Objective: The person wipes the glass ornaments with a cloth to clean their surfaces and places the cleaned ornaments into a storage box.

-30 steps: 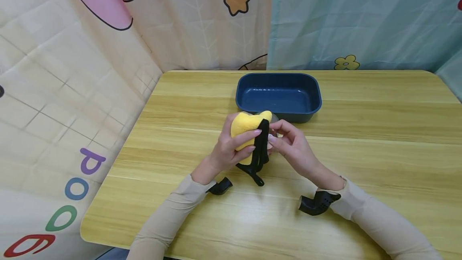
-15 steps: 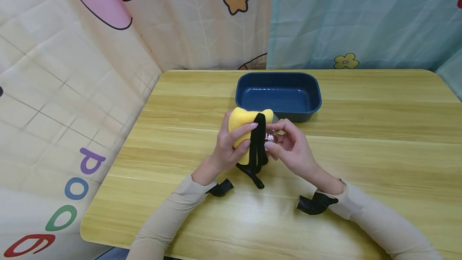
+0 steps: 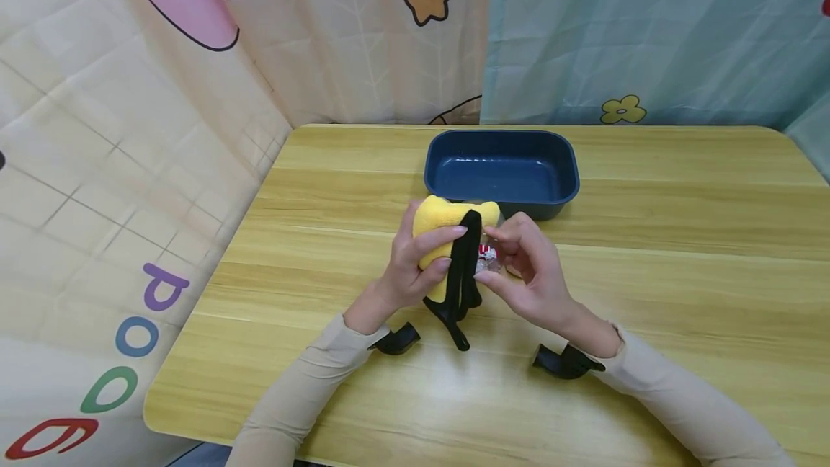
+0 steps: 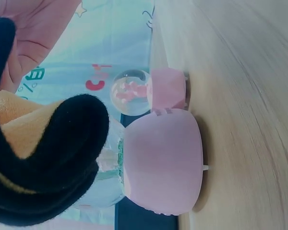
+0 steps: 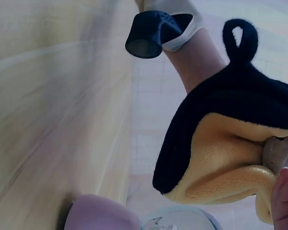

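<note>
My left hand (image 3: 408, 265) grips a yellow plush hand towel (image 3: 434, 215) with black edging and a hanging loop. At its right side, my right hand (image 3: 532, 272) pinches a small clear ball (image 3: 488, 256) with something red and white inside. In the right wrist view, a rounded greyish thing (image 5: 276, 153) shows in the towel's fold, beside fingers (image 5: 285, 196). Behind the towel, a large snow globe with a pink base (image 4: 163, 163) stands on the table, its dome partly hidden. A smaller pink snow globe (image 4: 168, 89) with a pink figure stands beside it.
A dark blue rectangular bin (image 3: 499, 175) stands near the table's back edge, just beyond the hands. The wood-grain table (image 3: 681, 236) reaches to patterned curtains (image 3: 389, 56) at the back and left. Black wrist devices (image 3: 570, 362) hang below the cuffs.
The clear ball, mostly hidden a second ago, now shows its red and white inside as it turns in the right fingers. The towel shifts slightly and its loop hangs lower.
</note>
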Tool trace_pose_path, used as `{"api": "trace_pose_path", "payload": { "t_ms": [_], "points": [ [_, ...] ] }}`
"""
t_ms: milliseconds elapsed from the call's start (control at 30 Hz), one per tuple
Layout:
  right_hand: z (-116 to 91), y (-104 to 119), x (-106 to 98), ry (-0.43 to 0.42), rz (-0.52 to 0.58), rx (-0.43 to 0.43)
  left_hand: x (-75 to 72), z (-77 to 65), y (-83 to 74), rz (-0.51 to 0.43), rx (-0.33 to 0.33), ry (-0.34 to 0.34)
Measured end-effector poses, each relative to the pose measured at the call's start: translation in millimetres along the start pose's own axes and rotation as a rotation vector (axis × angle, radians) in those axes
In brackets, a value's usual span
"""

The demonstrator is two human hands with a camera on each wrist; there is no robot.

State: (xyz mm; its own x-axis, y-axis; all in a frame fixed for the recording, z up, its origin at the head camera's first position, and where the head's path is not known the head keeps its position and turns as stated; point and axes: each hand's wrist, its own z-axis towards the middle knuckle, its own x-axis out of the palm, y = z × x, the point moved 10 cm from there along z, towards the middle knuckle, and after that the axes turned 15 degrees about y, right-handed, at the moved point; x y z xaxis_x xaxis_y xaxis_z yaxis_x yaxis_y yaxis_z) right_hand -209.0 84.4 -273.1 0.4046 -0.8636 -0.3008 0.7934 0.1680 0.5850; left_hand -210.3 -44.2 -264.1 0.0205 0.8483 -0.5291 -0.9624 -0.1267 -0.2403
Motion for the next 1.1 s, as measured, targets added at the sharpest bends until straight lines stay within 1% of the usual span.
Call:
{"api": "trace_pose_path", "payload": {
  "t_ms": [200, 400, 500, 567, 700, 833, 1000, 1100],
  "points": [
    [0.6, 8.7, 0.9, 0.021, -0.150, -0.064, 0.4, 0.8, 0.3, -0.015, -0.010, 0.004],
    [0.6, 12.6, 0.6, 0.033, -0.290, -0.147, 1.4, 1.7, 3.4, -0.041, -0.053, 0.007],
    [1.2, 11.4, 0.7, 0.041, -0.354, -0.146, 0.6, 2.4, 6.1, -0.053, -0.084, 0.001],
    [1.9, 9.9, 1.2, 0.052, -0.377, -0.138, -0.3, 2.4, 7.8, -0.055, -0.097, -0.006],
    [3.6, 7.1, 1.5, 0.073, -0.383, -0.119, -2.0, 3.3, 8.7, -0.042, -0.104, -0.017],
    [3.9, 5.0, 0.0, 0.070, -0.370, -0.112, -2.5, 4.0, 8.8, -0.036, -0.100, -0.024],
    [3.8, 1.9, -3.3, 0.057, -0.303, -0.107, -3.0, 4.9, 8.5, -0.035, -0.101, -0.026],
    [3.6, -0.2, -4.7, 0.054, -0.245, -0.102, -2.0, 5.1, 8.9, -0.035, -0.103, -0.021]
  ]
}}
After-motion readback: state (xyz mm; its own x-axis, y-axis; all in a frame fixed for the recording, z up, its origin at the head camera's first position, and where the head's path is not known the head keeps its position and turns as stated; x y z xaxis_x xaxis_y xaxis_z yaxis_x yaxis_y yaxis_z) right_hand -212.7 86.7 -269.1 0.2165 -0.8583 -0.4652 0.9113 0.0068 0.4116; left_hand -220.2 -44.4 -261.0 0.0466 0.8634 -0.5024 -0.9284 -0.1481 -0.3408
